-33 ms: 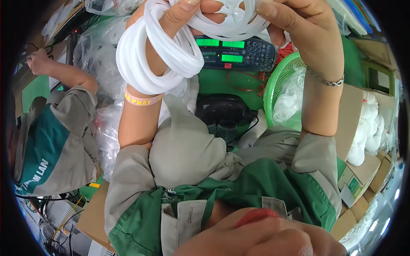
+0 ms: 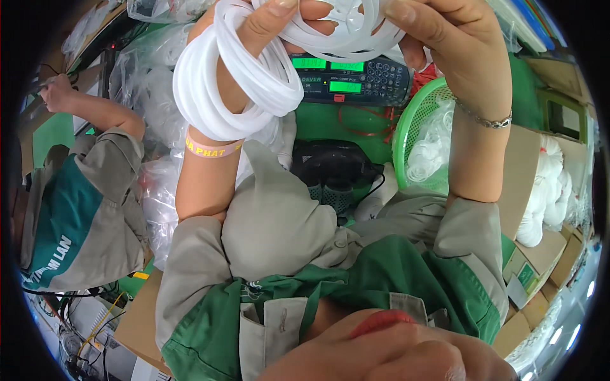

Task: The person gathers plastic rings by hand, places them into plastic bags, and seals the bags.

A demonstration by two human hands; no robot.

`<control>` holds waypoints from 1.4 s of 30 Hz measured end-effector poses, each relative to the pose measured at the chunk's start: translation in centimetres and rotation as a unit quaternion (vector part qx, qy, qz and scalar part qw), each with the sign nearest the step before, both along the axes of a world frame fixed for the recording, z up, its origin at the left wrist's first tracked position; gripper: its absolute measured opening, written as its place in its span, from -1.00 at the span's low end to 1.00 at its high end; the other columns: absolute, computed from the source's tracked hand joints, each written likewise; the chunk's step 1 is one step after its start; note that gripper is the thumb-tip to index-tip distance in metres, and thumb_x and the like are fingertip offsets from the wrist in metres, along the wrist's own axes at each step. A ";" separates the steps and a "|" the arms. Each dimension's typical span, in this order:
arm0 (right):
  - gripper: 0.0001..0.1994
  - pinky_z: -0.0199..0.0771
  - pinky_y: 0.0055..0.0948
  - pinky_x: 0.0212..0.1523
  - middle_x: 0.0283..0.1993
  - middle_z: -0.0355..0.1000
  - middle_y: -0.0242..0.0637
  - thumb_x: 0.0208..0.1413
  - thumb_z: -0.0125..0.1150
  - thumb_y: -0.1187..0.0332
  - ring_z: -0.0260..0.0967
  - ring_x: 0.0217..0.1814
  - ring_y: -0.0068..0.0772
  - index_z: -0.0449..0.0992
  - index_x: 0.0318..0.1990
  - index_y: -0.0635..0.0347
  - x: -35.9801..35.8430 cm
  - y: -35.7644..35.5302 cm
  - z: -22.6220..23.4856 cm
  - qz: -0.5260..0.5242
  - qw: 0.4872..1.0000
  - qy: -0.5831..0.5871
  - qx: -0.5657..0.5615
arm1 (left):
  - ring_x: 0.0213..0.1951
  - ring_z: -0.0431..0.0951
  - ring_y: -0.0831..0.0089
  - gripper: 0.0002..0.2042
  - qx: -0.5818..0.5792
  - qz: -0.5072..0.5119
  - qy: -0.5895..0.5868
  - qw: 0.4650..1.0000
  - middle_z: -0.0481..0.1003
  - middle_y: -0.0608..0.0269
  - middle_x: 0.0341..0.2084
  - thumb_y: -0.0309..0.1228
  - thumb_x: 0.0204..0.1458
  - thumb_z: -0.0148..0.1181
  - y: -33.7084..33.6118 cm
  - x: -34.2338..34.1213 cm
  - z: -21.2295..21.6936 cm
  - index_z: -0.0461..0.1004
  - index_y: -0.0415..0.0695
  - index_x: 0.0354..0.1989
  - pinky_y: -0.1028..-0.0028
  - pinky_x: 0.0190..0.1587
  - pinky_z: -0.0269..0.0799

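Holding raised before the camera: left hand (image 2: 254,38), a stack of white rubber rings (image 2: 222,95) looped round its wrist, fingers curled on one loose white ring (image 2: 343,38); right hand (image 2: 445,44) pinching that ring's other side. Below: digital scale (image 2: 356,79), green basket (image 2: 422,136).

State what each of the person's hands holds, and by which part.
Left hand wears a stack of white rings around it and pinches one ring's band; right hand grips the same ring's opposite side.
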State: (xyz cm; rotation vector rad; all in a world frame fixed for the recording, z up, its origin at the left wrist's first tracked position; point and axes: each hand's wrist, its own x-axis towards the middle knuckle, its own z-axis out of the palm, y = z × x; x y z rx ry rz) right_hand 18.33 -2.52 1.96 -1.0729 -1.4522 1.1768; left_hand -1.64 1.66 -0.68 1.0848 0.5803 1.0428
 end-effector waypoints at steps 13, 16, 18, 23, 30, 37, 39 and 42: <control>-0.84 0.30 -0.76 -0.70 -0.57 0.43 -0.32 0.09 0.14 0.38 0.32 -0.68 -0.70 0.49 -0.36 0.33 0.6 1.2 -1.4 -0.016 0.999 0.023 0.040 | -0.55 0.52 0.40 -0.70 -0.079 0.050 -0.005 0.996 0.50 0.09 -0.58 -0.30 -0.07 0.17 -0.1 0.8 -0.1 0.44 -0.37 -0.36 0.53 -0.45 0.48; -0.85 0.28 -0.77 -0.70 -0.57 0.43 -0.35 0.08 0.14 0.38 0.31 -0.67 -0.72 0.49 -0.37 0.31 0.7 1.4 -1.5 -0.007 0.999 0.028 0.033 | -0.56 0.52 0.42 -0.72 -0.054 0.049 0.000 0.997 0.50 0.10 -0.58 -0.32 -0.06 0.16 0.3 0.8 -1.3 0.44 -0.35 -0.36 0.55 -0.46 0.47; -0.85 0.28 -0.77 -0.69 -0.57 0.43 -0.36 0.09 0.14 0.38 0.31 -0.66 -0.73 0.48 -0.37 0.30 0.9 1.2 -1.6 -0.012 0.999 0.028 0.014 | -0.55 0.52 0.43 -0.73 -0.018 0.048 -0.005 0.999 0.50 0.11 -0.57 -0.33 -0.05 0.16 0.6 0.9 -2.1 0.43 -0.34 -0.35 0.56 -0.45 0.47; -0.85 0.29 -0.78 -0.68 -0.55 0.43 -0.38 0.12 0.10 0.37 0.33 -0.66 -0.71 0.46 -0.35 0.29 0.4 1.1 -1.5 -0.045 0.997 0.050 -0.048 | -0.48 0.52 0.44 -0.77 -0.064 0.063 -0.055 0.994 0.51 0.14 -0.50 -0.46 -0.04 0.12 0.6 1.1 -2.5 0.39 -0.32 -0.23 0.58 -0.40 0.47; -0.87 0.30 -0.77 -0.64 -0.53 0.43 -0.39 0.13 0.07 0.37 0.33 -0.63 -0.71 0.43 -0.31 0.26 0.9 1.3 -1.3 -0.057 0.996 0.032 -0.054 | -0.42 0.53 0.43 -0.78 -0.024 0.068 -0.022 0.997 0.51 0.13 -0.42 -0.43 0.00 0.09 2.4 0.2 -4.2 0.39 -0.28 -0.20 0.54 -0.36 0.47; -0.82 0.37 -0.75 -0.56 -0.45 0.46 -0.35 0.14 0.05 0.35 0.39 -0.54 -0.67 0.40 -0.18 0.26 1.4 1.7 -1.9 -0.072 0.988 -0.032 -0.136 | -0.28 0.52 0.36 -0.74 -0.027 -0.105 -0.087 0.990 0.51 0.09 -0.40 -0.38 0.03 0.13 2.2 1.3 -4.5 0.40 -0.31 -0.17 0.48 -0.26 0.45; -0.84 0.28 -0.61 -0.58 -0.57 0.40 -0.37 0.09 0.11 0.31 0.31 -0.61 -0.57 0.47 -0.35 0.22 1.6 1.6 -2.7 -0.070 0.996 -0.037 -0.048 | -0.42 0.49 0.46 -0.74 -0.052 -0.081 -0.034 0.995 0.51 0.18 -0.44 -0.38 0.04 0.08 1.6 1.4 -4.2 0.43 -0.33 -0.19 0.58 -0.32 0.39; -0.84 0.22 -0.72 -0.58 -0.51 0.41 -0.46 0.10 0.10 0.33 0.28 -0.59 -0.73 0.50 -0.36 0.24 1.0 1.3 -2.5 -0.118 0.991 -0.059 -0.023 | -0.40 0.50 0.46 -0.78 -0.074 -0.056 -0.050 0.994 0.51 0.20 -0.44 -0.42 0.03 0.08 1.4 1.7 -4.4 0.45 -0.31 -0.21 0.56 -0.31 0.41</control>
